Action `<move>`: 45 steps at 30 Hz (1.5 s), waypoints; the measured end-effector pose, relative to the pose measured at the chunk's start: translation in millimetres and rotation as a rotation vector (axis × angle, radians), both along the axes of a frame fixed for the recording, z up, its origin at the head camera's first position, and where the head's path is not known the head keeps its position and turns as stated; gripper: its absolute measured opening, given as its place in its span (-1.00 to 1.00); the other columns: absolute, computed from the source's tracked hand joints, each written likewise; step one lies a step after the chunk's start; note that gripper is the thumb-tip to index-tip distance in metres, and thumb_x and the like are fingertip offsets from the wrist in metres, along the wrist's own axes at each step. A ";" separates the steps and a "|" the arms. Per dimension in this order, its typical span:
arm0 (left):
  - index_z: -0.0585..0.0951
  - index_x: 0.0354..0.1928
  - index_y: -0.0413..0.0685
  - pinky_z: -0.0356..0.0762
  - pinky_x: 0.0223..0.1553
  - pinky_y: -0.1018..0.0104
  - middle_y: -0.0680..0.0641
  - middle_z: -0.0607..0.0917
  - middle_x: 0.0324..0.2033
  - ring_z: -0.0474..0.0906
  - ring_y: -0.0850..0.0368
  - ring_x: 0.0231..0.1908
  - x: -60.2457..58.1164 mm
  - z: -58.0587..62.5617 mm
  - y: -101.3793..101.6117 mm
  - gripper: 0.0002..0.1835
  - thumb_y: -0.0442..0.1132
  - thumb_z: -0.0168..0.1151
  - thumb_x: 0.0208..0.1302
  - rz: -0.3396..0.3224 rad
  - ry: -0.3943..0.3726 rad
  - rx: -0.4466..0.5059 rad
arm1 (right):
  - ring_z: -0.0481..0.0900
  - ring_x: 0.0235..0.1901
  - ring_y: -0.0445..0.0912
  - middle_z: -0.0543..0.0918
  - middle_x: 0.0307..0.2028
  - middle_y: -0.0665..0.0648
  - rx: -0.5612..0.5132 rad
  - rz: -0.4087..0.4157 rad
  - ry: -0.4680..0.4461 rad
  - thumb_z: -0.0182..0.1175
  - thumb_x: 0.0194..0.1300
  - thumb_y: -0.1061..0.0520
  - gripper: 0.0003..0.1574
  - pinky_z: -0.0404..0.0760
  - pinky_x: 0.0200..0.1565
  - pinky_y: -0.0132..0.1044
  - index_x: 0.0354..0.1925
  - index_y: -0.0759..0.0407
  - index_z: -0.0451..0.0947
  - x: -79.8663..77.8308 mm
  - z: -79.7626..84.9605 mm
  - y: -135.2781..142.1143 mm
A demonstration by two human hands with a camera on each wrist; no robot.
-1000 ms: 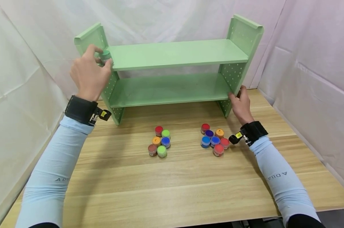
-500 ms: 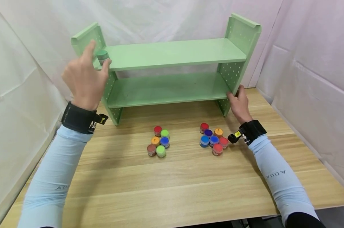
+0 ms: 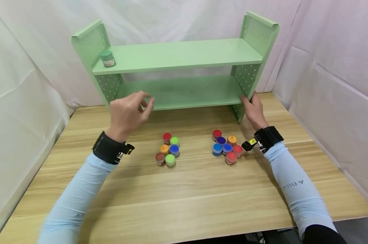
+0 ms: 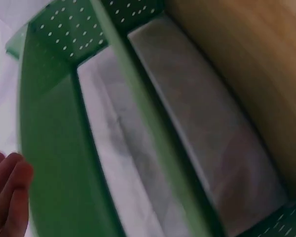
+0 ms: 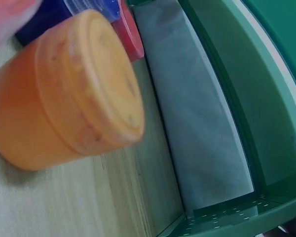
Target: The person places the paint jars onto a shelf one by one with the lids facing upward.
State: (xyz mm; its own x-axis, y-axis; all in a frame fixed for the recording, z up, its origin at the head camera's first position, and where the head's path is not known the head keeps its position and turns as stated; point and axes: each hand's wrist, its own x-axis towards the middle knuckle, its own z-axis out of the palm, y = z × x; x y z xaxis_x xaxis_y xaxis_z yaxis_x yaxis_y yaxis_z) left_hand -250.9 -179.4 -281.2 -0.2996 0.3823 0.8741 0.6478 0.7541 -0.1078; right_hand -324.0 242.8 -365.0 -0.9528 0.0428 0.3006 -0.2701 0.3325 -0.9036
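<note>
A dark green-lidded jar [image 3: 108, 59] stands upright at the left end of the top board of a light green two-tier shelf [image 3: 184, 56]. My left hand [image 3: 129, 113] is in the air before the lower board, fingers loosely bent and holding nothing. Its fingers [image 4: 12, 185] appear at the left edge of the left wrist view. My right hand [image 3: 254, 111] grips the shelf's right side panel near the lower board, thumb on the inner side; the other fingers are mostly hidden behind the panel. An orange jar [image 5: 69, 94] looms close in the right wrist view.
Two clusters of small paint jars stand on the wooden table [image 3: 184, 196] before the shelf. The left cluster includes a brown-lidded jar [image 3: 160, 159]; the right one includes a light blue-lidded jar [image 3: 217, 149]. White cloth [image 3: 25, 67] hangs around the table.
My left hand has let go of the green-lidded jar on the top board and moved down and to the right. The right hand keeps its hold on the side panel.
</note>
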 end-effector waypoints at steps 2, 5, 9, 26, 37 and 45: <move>0.63 -0.39 -0.13 0.27 -0.78 0.38 0.01 0.64 -0.66 0.51 0.20 -0.71 -3.4 -14.4 1.9 -0.79 -0.14 0.16 0.25 -0.045 -0.117 -0.053 | 0.15 0.30 -0.14 0.14 0.41 0.02 0.002 0.008 -0.011 -0.11 0.46 -0.19 -0.21 0.17 0.23 -0.11 0.51 -0.13 -0.11 -0.2 -0.1 -1.3; 0.65 -0.40 -0.05 0.32 -0.70 0.39 0.09 0.64 -0.64 0.48 0.28 -0.69 -8.5 -35.6 2.0 -0.84 -0.13 0.21 0.23 -0.090 -0.296 -0.100 | 0.14 0.31 -0.13 0.13 0.41 0.04 0.009 0.016 -0.039 -0.14 0.45 -0.24 -0.19 0.15 0.24 -0.09 0.52 -0.12 -0.13 -0.1 -1.8 -2.4; 0.69 -0.35 0.06 0.37 -0.62 0.37 0.18 0.63 -0.60 0.47 0.33 -0.65 -12.5 -55.0 -0.9 -0.86 -0.08 0.24 0.21 -0.081 -0.534 -0.192 | 0.12 0.31 -0.11 0.13 0.41 0.07 0.034 0.014 -0.074 -0.17 0.44 -0.28 -0.16 0.12 0.25 -0.09 0.52 -0.08 -0.14 -0.4 -4.9 -2.4; 0.57 0.10 -0.02 0.51 -0.35 0.29 0.15 0.68 -0.38 0.58 0.28 -0.36 -21.8 -83.7 -4.6 -0.52 -0.30 0.29 0.04 -0.139 -1.085 -0.346 | 0.17 0.28 -0.12 0.19 0.38 0.08 0.028 0.003 -0.068 -0.16 0.44 -0.28 -0.17 0.13 0.24 -0.11 0.51 -0.04 -0.10 -4.1 -7.2 1.5; 0.62 0.01 0.05 0.44 -0.38 0.30 0.15 0.63 -0.35 0.48 0.21 -0.43 -22.4 -87.8 0.1 -0.71 -0.18 0.27 0.24 -0.171 -1.056 -0.402 | 0.17 0.27 -0.16 0.19 0.38 0.07 -0.004 0.021 -0.045 -0.16 0.47 -0.22 -0.21 0.12 0.24 -0.16 0.51 -0.03 -0.09 -4.4 -5.5 1.5; 0.59 0.04 0.00 0.45 -0.38 0.28 0.11 0.62 -0.34 0.49 0.19 -0.41 -25.0 -90.7 -7.1 -0.68 -0.19 0.26 0.25 -0.084 -1.023 -0.392 | 0.14 0.30 -0.14 0.18 0.39 0.09 -0.024 0.046 -0.054 -0.15 0.47 -0.19 -0.20 0.08 0.26 -0.14 0.51 -0.02 -0.11 -6.8 -8.3 3.3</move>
